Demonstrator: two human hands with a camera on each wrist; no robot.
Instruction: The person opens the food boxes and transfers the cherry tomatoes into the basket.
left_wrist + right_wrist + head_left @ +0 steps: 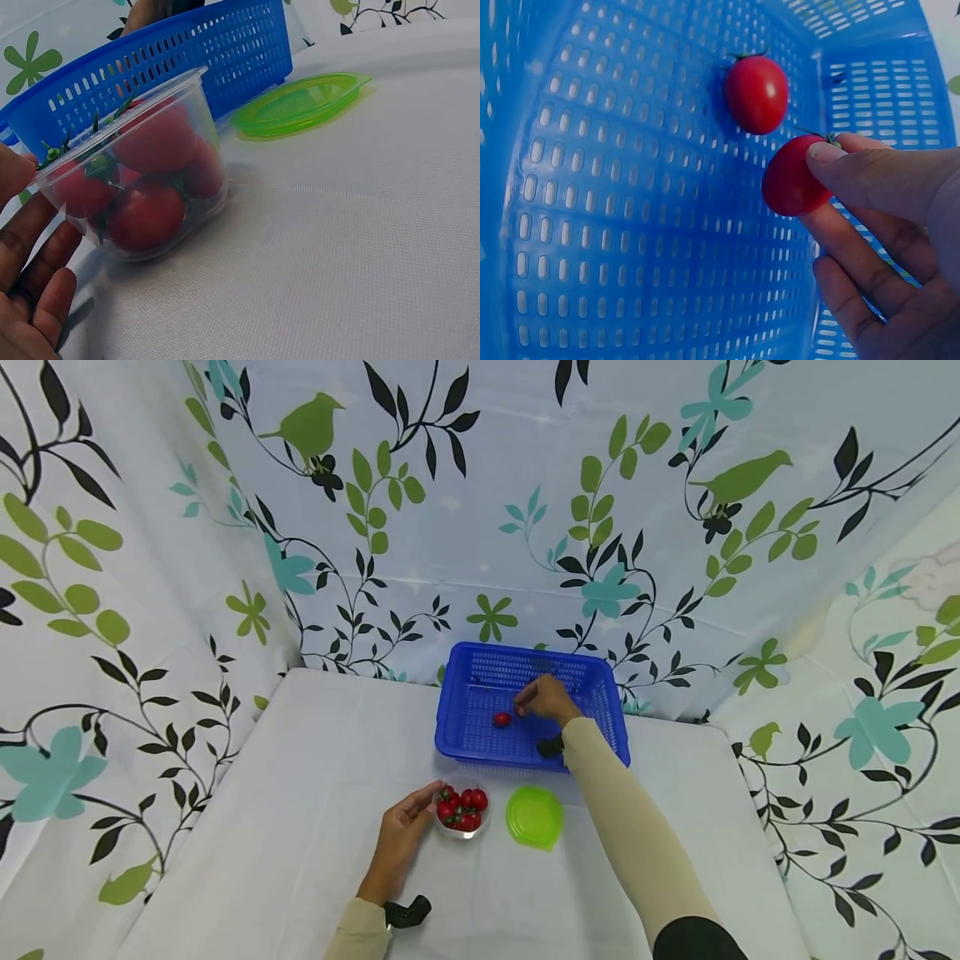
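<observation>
My right hand pinches a red cherry tomato between thumb and fingers, inside the blue basket. Another cherry tomato lies on the basket floor; in the right wrist view it is just beyond the held one, its green stem on top. On the white table, my left hand touches the left side of a clear plastic container, its fingers fairly straight along rim and wall. Several red tomatoes with green stems fill this container, one rising close to the rim.
A bright green lid lies flat on the white table, right of the container and in front of the basket. The basket's raised walls surround my right hand. Behind the table hangs a patterned cloth, with more cloth along both sides.
</observation>
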